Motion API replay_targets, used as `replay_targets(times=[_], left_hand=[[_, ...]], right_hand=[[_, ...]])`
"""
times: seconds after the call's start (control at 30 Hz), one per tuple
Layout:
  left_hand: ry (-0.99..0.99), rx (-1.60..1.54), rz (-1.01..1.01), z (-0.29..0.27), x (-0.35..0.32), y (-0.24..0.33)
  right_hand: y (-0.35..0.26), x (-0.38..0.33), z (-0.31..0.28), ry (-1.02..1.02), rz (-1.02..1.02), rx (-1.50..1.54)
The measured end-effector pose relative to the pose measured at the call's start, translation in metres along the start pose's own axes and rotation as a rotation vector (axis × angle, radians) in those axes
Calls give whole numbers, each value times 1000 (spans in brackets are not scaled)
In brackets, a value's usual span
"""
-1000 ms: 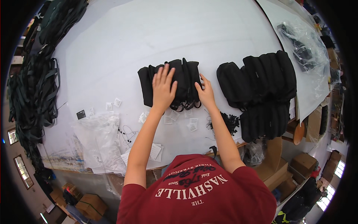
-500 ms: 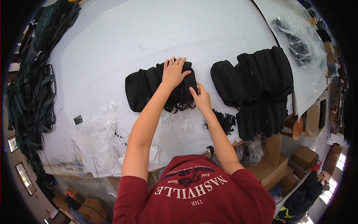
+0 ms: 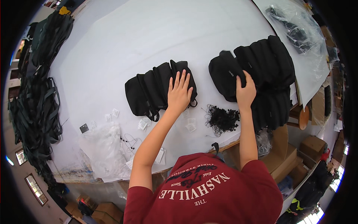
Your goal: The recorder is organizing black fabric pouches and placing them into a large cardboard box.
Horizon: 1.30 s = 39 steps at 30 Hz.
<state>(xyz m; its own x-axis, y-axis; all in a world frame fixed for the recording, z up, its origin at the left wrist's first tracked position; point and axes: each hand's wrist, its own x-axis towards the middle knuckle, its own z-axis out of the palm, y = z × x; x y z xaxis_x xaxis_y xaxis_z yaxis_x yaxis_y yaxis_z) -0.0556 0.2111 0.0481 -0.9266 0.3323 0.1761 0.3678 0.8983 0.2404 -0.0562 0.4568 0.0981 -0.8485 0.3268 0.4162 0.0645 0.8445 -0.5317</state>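
A row of overlapping black fabric pouches lies on the white table, with a few small loops along its near edge. My left hand rests flat on the right end of this row, fingers outstretched. To the right is a larger pile of similar black pouches, set in a far and a near row. My right hand pinches the edge of the leftmost black pouch there, thumb on its upper face; the other fingers are partly hidden behind the fabric.
A tangle of black cords lies near the table's front edge. White paper tags and a clear plastic bag are nearer on the left. Black straps hang along the left side. Cardboard boxes stand below at the right.
My right hand has moved from the left row to the pile on the right and taken hold of a pouch. My left hand has shifted nearer and flattened on the row.
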Motion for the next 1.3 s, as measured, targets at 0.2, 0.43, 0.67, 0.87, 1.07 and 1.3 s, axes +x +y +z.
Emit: replay_targets(times=[0.2, 0.43, 0.67, 0.87, 1.07, 1.3], left_hand=[[46, -35, 2, -10, -6, -8], [380, -289, -398, -45, -26, -47], [180, -526, -1089, -43, -114, -166], [194, -565, -734, -61, -74, -99], [195, -441, -666, -47, -72, -86], [227, -283, -608, -42, -67, -77]], right_hand=[[-58, 6, 34, -400, 784, 1274], [-14, -49, 130, -730, 220, 146], [-41, -55, 111, -660, 334, 599], [-24, -56, 108, -735, 382, 914], [-52, -58, 111, -692, 138, 523], [-62, -46, 107, -738, 277, 565]])
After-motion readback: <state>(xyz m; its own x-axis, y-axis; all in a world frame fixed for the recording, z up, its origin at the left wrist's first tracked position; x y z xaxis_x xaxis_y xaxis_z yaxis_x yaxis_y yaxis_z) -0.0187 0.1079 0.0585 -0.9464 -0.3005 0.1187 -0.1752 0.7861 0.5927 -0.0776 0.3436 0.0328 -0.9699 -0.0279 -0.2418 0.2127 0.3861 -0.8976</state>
